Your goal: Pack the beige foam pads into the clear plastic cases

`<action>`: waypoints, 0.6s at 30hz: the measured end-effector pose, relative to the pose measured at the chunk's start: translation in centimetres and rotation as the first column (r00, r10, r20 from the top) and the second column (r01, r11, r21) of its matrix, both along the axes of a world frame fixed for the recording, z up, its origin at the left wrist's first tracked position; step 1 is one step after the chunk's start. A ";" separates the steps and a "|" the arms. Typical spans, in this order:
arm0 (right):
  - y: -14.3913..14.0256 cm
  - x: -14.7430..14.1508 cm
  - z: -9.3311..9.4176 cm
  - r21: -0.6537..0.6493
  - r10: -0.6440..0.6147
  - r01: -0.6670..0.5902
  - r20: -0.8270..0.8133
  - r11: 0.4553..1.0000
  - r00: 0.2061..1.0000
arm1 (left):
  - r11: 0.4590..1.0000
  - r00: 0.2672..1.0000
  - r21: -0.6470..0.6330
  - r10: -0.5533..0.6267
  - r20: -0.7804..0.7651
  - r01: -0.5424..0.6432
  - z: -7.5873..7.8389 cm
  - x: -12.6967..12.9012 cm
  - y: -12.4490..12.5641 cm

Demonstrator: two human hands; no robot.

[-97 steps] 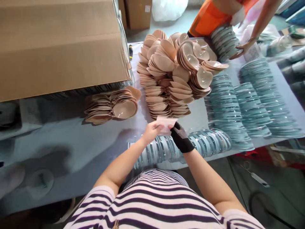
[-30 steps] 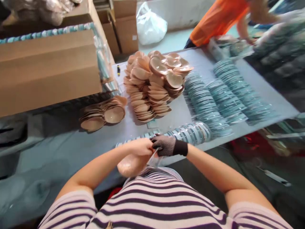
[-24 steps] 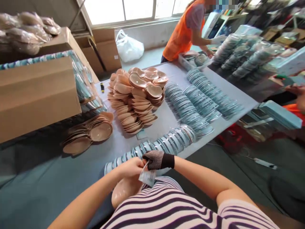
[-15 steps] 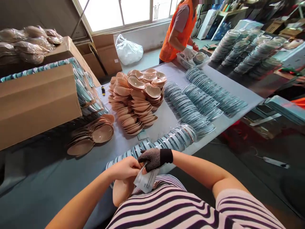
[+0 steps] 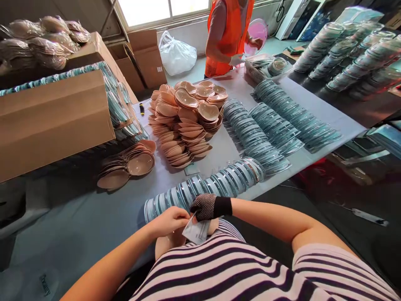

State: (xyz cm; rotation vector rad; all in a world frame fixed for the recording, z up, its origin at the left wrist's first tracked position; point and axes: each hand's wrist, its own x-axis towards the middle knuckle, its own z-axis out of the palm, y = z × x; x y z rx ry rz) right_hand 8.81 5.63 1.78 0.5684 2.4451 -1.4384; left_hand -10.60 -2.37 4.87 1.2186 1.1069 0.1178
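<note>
Low in front of my striped shirt, my right hand [image 5: 203, 207], in a black dotted glove with fingertips bare, is closed on a small white printed packet [image 5: 197, 232]. My bare left hand [image 5: 173, 219] meets it from the left, its fingers pinched at the packet's upper corner. Under the left hand lies a beige bra cup [image 5: 169, 243], partly hidden; whether that hand also holds it is unclear. Just beyond both hands, a row of nested clear plastic cases [image 5: 203, 184] lies along the table edge. Stacked beige bra cups [image 5: 184, 125] stand farther back.
More cups [image 5: 140, 163] lie left, beside a cardboard box [image 5: 56, 121] of plastic cases. Rows of clear cases [image 5: 250, 129] cover the right of the white table [image 5: 338, 113]. Across it, a person in an orange vest [image 5: 230, 37] stands by a basket [image 5: 255, 73].
The view has shifted, so the table sits higher and farther left. My hands still meet at the packet. The person opposite has moved a hand from the basket, and a pink round item shows there.
</note>
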 end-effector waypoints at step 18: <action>4.8 -2.2 7.9 0.477 0.407 -0.270 -0.212 0.836 0.888 | 0.897 0.956 -0.390 0.271 0.115 -0.208 -8.2 -5.3 -2.1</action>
